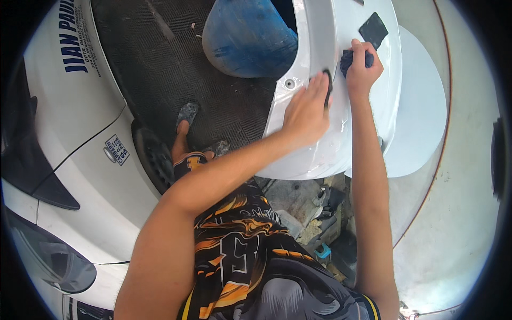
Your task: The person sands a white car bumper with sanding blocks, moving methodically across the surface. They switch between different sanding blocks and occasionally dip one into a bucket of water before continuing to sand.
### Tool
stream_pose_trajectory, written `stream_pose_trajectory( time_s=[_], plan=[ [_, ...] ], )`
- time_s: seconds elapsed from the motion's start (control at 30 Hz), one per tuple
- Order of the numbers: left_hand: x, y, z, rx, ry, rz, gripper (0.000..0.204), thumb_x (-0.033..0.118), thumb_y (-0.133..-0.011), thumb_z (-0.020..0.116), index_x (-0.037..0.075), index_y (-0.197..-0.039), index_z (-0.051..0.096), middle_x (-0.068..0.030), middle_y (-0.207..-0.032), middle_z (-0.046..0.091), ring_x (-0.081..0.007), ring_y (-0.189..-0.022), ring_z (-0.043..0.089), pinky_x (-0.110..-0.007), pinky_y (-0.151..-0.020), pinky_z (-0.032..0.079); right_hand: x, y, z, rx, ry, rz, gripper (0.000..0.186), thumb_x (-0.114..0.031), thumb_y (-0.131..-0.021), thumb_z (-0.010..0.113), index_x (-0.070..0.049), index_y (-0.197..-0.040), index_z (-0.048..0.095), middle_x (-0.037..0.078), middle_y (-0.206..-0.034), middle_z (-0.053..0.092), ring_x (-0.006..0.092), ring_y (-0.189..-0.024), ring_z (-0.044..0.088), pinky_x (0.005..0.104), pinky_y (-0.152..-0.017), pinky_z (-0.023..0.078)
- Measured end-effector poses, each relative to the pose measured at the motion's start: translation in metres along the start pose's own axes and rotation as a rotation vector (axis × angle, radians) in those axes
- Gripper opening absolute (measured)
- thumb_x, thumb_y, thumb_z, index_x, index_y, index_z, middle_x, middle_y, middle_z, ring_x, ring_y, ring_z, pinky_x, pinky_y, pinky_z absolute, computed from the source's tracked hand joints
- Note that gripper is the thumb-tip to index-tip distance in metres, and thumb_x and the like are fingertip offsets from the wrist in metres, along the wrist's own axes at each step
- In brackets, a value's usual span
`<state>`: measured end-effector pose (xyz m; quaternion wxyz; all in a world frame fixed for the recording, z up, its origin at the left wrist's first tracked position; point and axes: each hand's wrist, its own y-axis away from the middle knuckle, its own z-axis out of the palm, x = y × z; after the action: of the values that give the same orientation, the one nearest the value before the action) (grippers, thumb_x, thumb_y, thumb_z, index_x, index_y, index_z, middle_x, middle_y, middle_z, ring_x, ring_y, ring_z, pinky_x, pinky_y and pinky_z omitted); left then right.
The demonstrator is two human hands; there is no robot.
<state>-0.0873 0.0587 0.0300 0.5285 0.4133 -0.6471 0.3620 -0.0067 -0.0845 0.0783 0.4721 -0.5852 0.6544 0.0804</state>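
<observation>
From my remote seat I see the left hand (309, 109) laid nearly flat, fingers straight and together, on a white panel (304, 154). A dark pad (328, 89) shows along its fingertips; I cannot tell whether the fingers grip it or only press it. The right hand (365, 80) is curled tight around a dark cloth (348, 62), over the panel's right part.

The panel lies directly under both hands, its long axis running away from the wearer. The left hand is nearer its inner, left edge; the right is a little farther along. Past the right hand, a dark square (373, 30) lies on the panel.

Left of the panel's far part is a blue drum (245, 45); well left, a white car (69, 144). The panel's far end is cut off above. Fingers hide most of the pad, and I cannot make out whether the cloth touches the panel.
</observation>
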Motion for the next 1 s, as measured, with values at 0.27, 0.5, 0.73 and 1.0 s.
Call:
stream_pose_trajectory(
  time_s=[0.27, 0.5, 0.73, 1.0],
  plan=[
    [-0.003, -0.004, -0.002, 0.028, 0.039, 0.043, 0.046, 0.02, -0.107, 0.045, -0.001, -0.147, 0.044, -0.027, -0.148, 0.051, -0.0427, -0.139, 0.046, -0.057, -0.118, 0.031, 0.001, 0.0, -0.001, -0.005, -0.002, -0.012, 0.027, -0.018, -0.094, 0.071, 0.0, -0.074, 0.066, -0.002, -0.065, 0.06, 0.0062, -0.064, 0.05, 0.0253, -0.06, 0.043],
    [-0.008, -0.004, -0.001, 0.076, 0.039, 0.02, 0.045, 0.02, -0.109, 0.042, 0.0, -0.149, 0.046, -0.0241, -0.151, 0.05, -0.0383, -0.144, 0.044, -0.052, -0.122, 0.029, 0.008, -0.003, 0.002, 0.007, -0.004, -0.038, 0.027, -0.019, -0.093, 0.073, 0.001, -0.075, 0.066, -0.001, -0.066, 0.062, 0.0066, -0.064, 0.051, 0.0252, -0.061, 0.044],
    [-0.04, 0.042, -0.028, 0.1, 0.154, 0.045, 0.043, 0.016, -0.108, 0.044, 0.001, -0.148, 0.05, -0.0218, -0.155, 0.047, -0.0341, -0.149, 0.04, -0.047, -0.124, 0.029, 0.006, 0.0, 0.002, -0.004, 0.025, -0.023, 0.028, -0.02, -0.092, 0.073, 0.001, -0.075, 0.067, -0.001, -0.066, 0.063, 0.0072, -0.065, 0.052, 0.0248, -0.063, 0.045],
    [-0.024, 0.009, 0.005, 0.051, 0.066, 0.15, 0.048, 0.016, -0.107, 0.046, -0.002, -0.152, 0.04, -0.0258, -0.153, 0.047, -0.0414, -0.14, 0.047, -0.05, -0.123, 0.03, 0.007, -0.001, 0.001, -0.034, 0.058, -0.016, 0.026, -0.019, -0.093, 0.072, 0.0, -0.076, 0.069, -0.003, -0.07, 0.062, 0.0064, -0.069, 0.052, 0.0237, -0.066, 0.044]
  ],
)
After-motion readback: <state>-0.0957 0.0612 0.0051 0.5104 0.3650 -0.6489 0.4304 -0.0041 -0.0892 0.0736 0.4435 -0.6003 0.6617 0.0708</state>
